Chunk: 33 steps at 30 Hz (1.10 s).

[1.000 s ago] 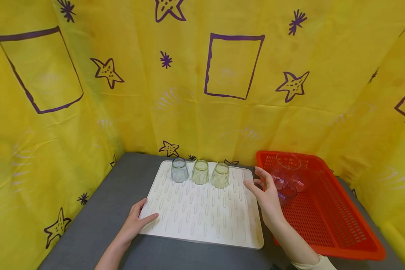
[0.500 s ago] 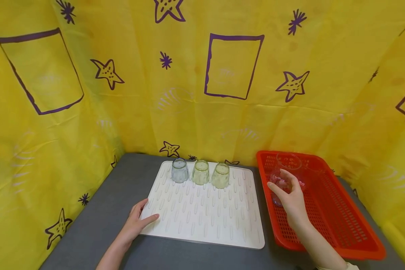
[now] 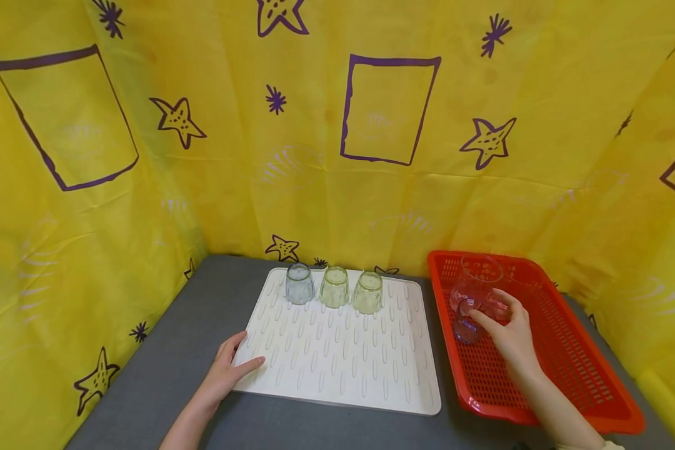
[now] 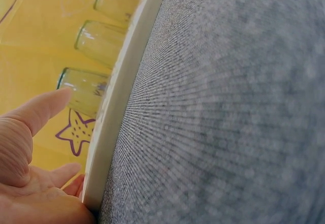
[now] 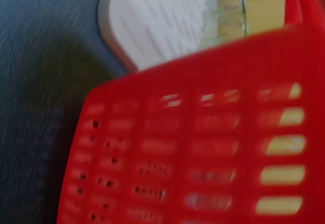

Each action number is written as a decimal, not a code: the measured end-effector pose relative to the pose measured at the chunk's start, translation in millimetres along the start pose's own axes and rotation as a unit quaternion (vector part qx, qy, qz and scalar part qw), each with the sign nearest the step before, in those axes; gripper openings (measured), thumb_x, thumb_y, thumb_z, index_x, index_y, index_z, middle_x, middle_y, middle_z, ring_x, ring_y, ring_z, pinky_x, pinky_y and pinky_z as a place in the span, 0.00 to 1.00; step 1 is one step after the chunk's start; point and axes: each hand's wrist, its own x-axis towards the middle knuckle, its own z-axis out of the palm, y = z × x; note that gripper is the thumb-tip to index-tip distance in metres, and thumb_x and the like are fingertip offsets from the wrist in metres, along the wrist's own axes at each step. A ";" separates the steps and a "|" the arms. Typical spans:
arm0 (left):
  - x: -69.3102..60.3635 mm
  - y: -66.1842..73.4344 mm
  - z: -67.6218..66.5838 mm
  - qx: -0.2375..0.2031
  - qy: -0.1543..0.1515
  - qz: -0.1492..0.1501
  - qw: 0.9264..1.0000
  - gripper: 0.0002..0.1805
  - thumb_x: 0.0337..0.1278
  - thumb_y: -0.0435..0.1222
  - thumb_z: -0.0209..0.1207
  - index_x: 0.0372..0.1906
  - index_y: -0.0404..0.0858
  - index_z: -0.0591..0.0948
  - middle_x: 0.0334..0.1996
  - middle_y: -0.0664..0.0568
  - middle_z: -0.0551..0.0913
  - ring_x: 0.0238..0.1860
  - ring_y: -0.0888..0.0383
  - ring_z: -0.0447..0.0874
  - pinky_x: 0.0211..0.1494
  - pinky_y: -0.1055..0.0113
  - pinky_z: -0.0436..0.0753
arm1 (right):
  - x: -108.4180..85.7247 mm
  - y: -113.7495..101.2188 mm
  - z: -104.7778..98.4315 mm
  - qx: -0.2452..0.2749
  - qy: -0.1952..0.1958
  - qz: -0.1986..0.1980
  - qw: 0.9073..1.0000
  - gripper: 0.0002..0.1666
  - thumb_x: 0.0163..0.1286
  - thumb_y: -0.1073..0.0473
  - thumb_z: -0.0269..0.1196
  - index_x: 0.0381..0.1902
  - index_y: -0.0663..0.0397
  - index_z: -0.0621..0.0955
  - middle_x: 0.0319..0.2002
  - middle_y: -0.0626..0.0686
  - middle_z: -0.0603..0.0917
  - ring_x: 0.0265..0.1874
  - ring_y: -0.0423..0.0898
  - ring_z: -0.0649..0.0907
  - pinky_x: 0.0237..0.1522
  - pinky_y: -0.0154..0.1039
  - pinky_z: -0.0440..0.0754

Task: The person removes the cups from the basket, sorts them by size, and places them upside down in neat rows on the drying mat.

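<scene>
Right of the white tray (image 3: 337, 369), reaching into one red basket (image 3: 568, 375) among transparent glasses (image 3: 465, 332); impossible to count, or to tell whether grasped by the right hand (image 3: 512, 331). Likely at the picking-out step, next calling for a secure pinch. At the tray's left edge, resting the left hand (image 3: 220, 372), loosely spread. On the tray, three tumblers (image 3: 334, 290): one blue, two green.

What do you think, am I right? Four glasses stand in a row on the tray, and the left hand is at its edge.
Not quite: three glasses, not four, stand in a row on the tray, as the head view shows. The left hand is at its edge.
</scene>
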 end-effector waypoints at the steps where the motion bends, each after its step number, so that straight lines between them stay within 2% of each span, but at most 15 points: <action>1: -0.1 -0.1 0.0 0.000 0.000 0.000 1.000 0.47 0.54 0.40 0.68 0.71 0.27 0.55 0.69 0.33 0.50 0.67 0.39 0.52 0.66 0.44 0.55 | 1.4 1.7 -1.4 -0.008 -0.002 0.003 1.000 0.45 0.65 0.51 0.67 0.72 0.57 0.58 0.65 0.65 0.57 0.56 0.56 0.67 0.36 0.20 0.73; 7: -0.7 0.2 -0.3 -0.003 -0.002 -0.001 1.000 0.47 0.53 0.40 0.68 0.72 0.28 0.56 0.70 0.33 0.49 0.68 0.39 0.52 0.67 0.44 0.54 | 9.1 9.5 -8.5 -0.052 -0.032 0.023 0.998 0.49 0.65 0.49 0.67 0.73 0.60 0.55 0.68 0.69 0.52 0.60 0.63 0.63 0.39 0.25 0.72; 10: -0.6 0.3 -0.2 -0.003 -0.002 -0.002 1.000 0.47 0.53 0.40 0.69 0.72 0.27 0.56 0.70 0.33 0.49 0.68 0.39 0.51 0.67 0.44 0.54 | 13.2 13.1 -11.0 -0.073 -0.055 0.025 0.996 0.52 0.64 0.49 0.68 0.73 0.64 0.52 0.68 0.71 0.50 0.62 0.66 0.62 0.47 0.35 0.77; 12: -0.4 0.4 0.0 -0.001 -0.002 -0.001 1.000 0.47 0.53 0.41 0.68 0.71 0.27 0.56 0.70 0.33 0.49 0.68 0.39 0.52 0.67 0.44 0.54 | 16.4 15.9 -12.6 -0.084 -0.071 0.022 0.994 0.54 0.64 0.49 0.68 0.73 0.67 0.50 0.68 0.73 0.50 0.62 0.67 0.62 0.53 0.46 0.78; 14: -0.2 0.4 0.2 -0.001 -0.002 -0.001 1.000 0.47 0.53 0.40 0.68 0.71 0.28 0.56 0.70 0.33 0.49 0.68 0.39 0.52 0.67 0.44 0.54 | 19.0 19.1 -13.7 -0.094 -0.087 0.021 0.992 0.55 0.64 0.50 0.68 0.73 0.69 0.48 0.67 0.74 0.50 0.61 0.68 0.62 0.57 0.56 0.74; 16: -0.2 0.6 0.3 -0.001 -0.003 0.000 1.000 0.47 0.53 0.41 0.68 0.71 0.28 0.56 0.70 0.33 0.49 0.68 0.39 0.51 0.67 0.44 0.53 | 22.0 22.2 -14.7 -0.102 -0.102 0.022 0.989 0.57 0.64 0.51 0.68 0.73 0.70 0.46 0.66 0.75 0.49 0.61 0.68 0.61 0.59 0.60 0.71; 25: 0.0 0.3 -0.1 -0.001 -0.003 0.001 1.000 0.47 0.53 0.40 0.69 0.71 0.28 0.56 0.70 0.33 0.49 0.69 0.38 0.50 0.68 0.43 0.52 | 35.7 35.5 -13.2 -0.129 -0.144 0.014 0.981 0.61 0.59 0.55 0.71 0.71 0.74 0.44 0.65 0.78 0.51 0.62 0.71 0.57 0.62 0.67 0.61; 33: 0.3 -0.2 -0.2 0.001 0.000 0.002 1.000 0.47 0.53 0.40 0.69 0.71 0.27 0.56 0.70 0.32 0.49 0.69 0.38 0.50 0.68 0.43 0.52 | 40.9 41.6 -8.3 -0.140 -0.160 0.000 0.977 0.55 0.58 0.56 0.71 0.69 0.77 0.51 0.63 0.78 0.61 0.60 0.72 0.66 0.61 0.64 0.66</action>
